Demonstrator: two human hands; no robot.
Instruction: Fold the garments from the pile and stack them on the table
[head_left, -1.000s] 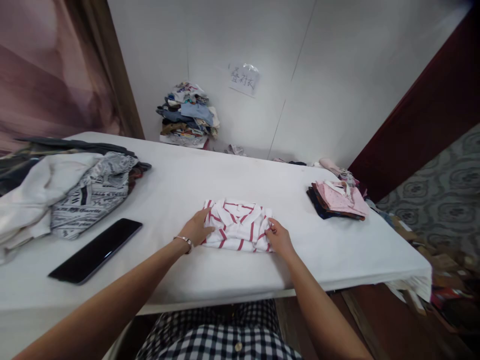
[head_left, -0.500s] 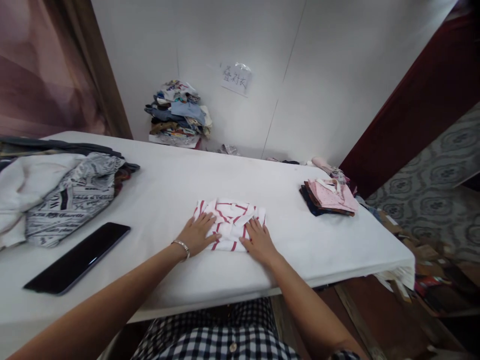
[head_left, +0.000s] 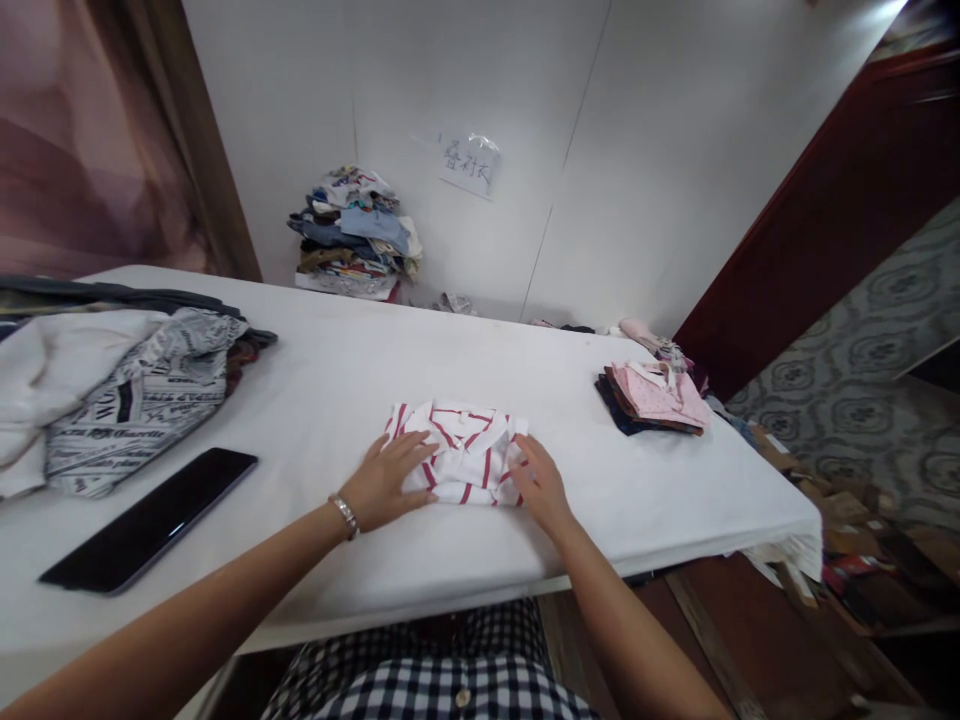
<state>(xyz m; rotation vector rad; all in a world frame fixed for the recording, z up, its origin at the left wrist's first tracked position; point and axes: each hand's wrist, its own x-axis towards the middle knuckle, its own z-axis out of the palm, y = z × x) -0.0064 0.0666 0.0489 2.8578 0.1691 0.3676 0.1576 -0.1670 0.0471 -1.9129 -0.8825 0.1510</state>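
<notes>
On white cloth, splayed left fingers and loosely parted right fingers touch a striped shirt.

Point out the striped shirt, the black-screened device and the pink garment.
Striped shirt (head_left: 468, 466): head view, front below the collar.
Black-screened device (head_left: 154, 519): head view, mid-screen.
Pink garment (head_left: 663, 402): head view, its upper face.

Black-and-white checked shirt, small woven-looking squares in even rows, pale round button down its front, finer-looking dark and white checks lower on the body, bare forearms, slim silvery bracelet of shiny segments around the wrist of the left hand
</notes>
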